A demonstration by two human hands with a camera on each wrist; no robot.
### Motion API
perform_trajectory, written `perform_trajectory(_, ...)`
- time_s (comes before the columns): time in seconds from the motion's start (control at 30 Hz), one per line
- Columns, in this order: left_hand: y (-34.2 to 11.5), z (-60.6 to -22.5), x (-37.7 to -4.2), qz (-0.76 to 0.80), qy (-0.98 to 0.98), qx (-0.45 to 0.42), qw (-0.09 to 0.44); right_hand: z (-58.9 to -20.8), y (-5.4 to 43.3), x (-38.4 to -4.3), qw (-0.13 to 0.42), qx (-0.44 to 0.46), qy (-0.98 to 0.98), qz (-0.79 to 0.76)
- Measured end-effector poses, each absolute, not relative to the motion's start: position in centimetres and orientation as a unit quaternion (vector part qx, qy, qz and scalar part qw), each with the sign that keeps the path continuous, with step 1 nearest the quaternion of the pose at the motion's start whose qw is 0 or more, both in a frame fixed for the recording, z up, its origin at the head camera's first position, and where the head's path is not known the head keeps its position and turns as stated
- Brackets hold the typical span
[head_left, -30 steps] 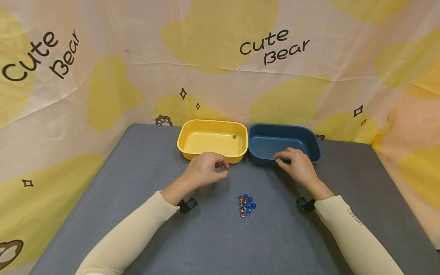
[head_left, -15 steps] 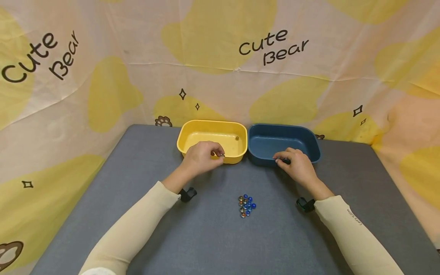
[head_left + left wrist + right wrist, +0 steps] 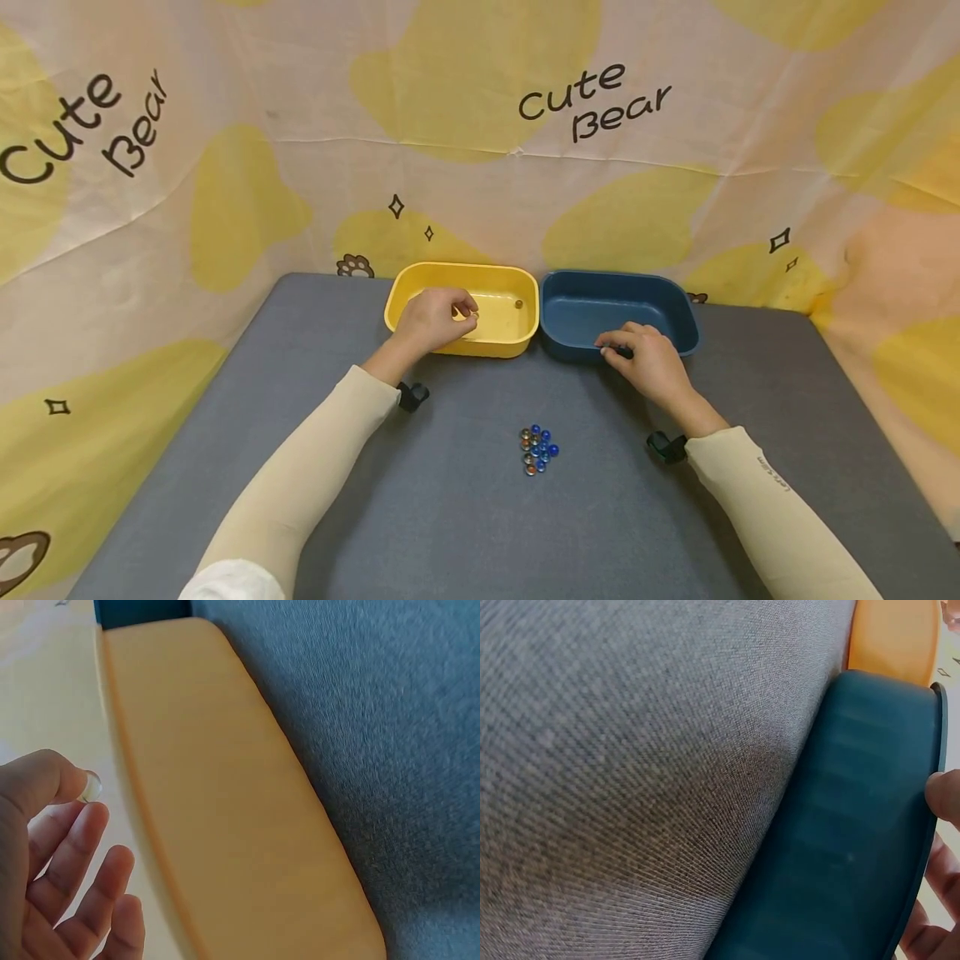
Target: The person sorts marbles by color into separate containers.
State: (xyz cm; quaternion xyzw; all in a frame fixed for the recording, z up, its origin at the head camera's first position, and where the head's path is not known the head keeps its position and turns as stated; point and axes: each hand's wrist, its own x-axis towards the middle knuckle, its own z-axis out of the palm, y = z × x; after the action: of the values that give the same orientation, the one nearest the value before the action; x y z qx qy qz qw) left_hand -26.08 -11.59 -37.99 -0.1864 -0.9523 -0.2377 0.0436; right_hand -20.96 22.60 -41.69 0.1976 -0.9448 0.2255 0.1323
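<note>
My left hand (image 3: 435, 319) is over the yellow tub (image 3: 495, 348), pinching a clear glass marble (image 3: 91, 786) between thumb and forefinger. In the left wrist view its other fingers are bent and apart from the marble. One brownish marble (image 3: 519, 304) lies inside the yellow tub, toward its right end. My right hand (image 3: 651, 362) holds the near rim of the dark blue tub (image 3: 840, 825), thumb at the outer side and fingers behind the rim. No marble shows in the visible part of that tub. A cluster of marbles (image 3: 536, 450), blue and brownish-clear, sits on the grey table.
The two tubs stand side by side near the back edge of the grey table (image 3: 450, 517). A patterned cloth (image 3: 480, 200) hangs right behind them. Dark straps (image 3: 666, 447) are on both wrists.
My left hand has moved forward and slightly left, from in front of the yellow tub to over it, carrying the marble. The marble inside the tub has shifted slightly right. My right hand stays put.
</note>
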Motion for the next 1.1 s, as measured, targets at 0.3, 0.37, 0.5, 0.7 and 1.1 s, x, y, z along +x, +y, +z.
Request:
perform_trajectory(0.3, -12.3, -38.8, -28.6, -0.233, -0.957, -0.175, -0.003, -41.9, 22.7, -21.0, 0.145, 0.204, -0.941, 0.225)
perform_trajectory(0.37, -12.5, -39.0, -29.2, -0.236, -0.957, -0.169, -0.014, -41.9, 22.7, -20.9, 0.149, 0.207, -0.941, 0.224)
perform_trajectory(0.5, -12.8, -39.6, -30.1, -0.238, -0.958, -0.158, -0.036, -41.9, 22.7, -20.9, 0.153, 0.210, -0.940, 0.221)
perform_trajectory(0.7, -13.1, -40.2, -30.8, -0.228, -0.961, -0.143, -0.059, -41.9, 22.6, -21.1, 0.155, 0.217, -0.939, 0.216)
perform_trajectory(1.1, -13.2, -40.5, -31.6, -0.220, -0.963, -0.128, -0.085, -42.0, 22.7, -21.1, 0.159, 0.219, -0.938, 0.217)
